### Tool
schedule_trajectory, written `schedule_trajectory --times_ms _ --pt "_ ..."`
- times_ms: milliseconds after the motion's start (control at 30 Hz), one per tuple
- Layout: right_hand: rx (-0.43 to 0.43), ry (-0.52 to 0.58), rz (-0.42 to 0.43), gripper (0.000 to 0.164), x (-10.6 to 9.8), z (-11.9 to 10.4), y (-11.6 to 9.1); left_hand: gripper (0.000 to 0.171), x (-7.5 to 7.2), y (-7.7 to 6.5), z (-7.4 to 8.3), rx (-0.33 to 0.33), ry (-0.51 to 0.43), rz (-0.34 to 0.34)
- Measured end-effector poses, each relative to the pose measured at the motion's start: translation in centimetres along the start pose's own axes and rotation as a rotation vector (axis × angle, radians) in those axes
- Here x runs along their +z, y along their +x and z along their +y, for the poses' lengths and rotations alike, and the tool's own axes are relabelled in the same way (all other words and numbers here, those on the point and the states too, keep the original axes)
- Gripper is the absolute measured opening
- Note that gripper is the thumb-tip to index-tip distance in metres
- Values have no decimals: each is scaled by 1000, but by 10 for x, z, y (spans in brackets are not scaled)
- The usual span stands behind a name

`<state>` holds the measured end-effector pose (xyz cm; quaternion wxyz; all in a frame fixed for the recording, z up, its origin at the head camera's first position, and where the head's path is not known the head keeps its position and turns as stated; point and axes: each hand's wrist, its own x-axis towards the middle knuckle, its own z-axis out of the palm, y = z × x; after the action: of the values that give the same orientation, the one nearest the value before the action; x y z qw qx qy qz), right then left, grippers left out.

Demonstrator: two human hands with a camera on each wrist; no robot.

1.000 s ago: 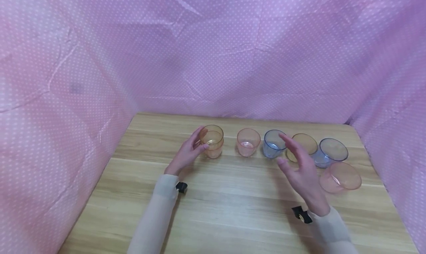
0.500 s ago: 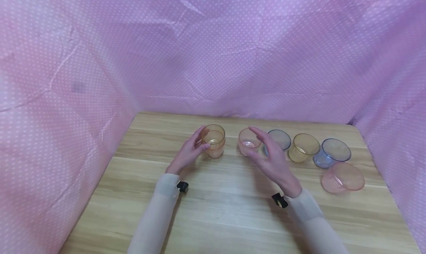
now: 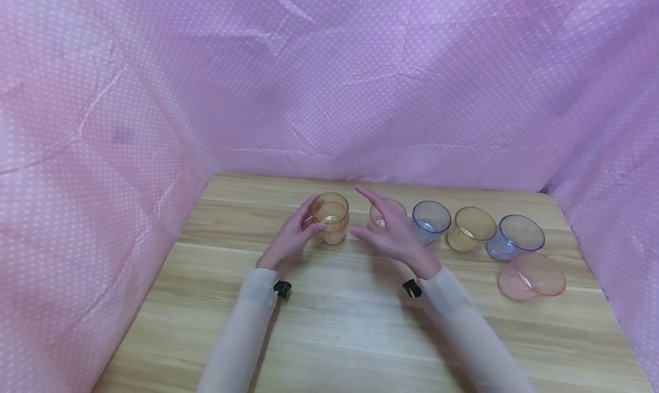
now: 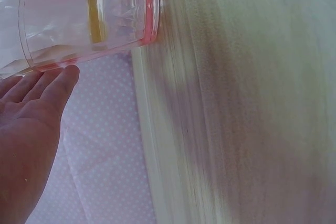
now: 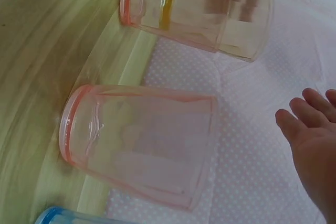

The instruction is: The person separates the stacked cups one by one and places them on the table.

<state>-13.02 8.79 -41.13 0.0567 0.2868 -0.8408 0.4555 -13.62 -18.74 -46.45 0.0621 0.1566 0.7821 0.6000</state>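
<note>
A clear yellow cup sits nested in a clear pink cup, both upright at the back of the table. My left hand holds this stack from its left side, thumb in front and fingers behind. Between the stack and a row of cups, my right hand reaches in with thumb and fingers spread apart, holding nothing. In the head view it partly covers a single pink cup. The right wrist view shows that pink cup upright, apart from the fingers.
Right of the hands stand a blue cup, a yellow cup and another blue cup. Another pink cup is nearer the table's right edge. Pink dotted cloth hangs behind the wooden table.
My right hand has moved left from the yellow and blue cups, past the single pink cup, toward the stack. My left hand stays at the stack.
</note>
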Motion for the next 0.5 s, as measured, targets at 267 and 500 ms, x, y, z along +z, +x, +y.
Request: schedule_trajectory --times_ms 267,500 --pt "16 -6 -108 90 7 8 21 73 0 1 0 -10 9 2" --pt "66 -48 -212 95 14 16 31 73 0 -1 1 -12 14 5"
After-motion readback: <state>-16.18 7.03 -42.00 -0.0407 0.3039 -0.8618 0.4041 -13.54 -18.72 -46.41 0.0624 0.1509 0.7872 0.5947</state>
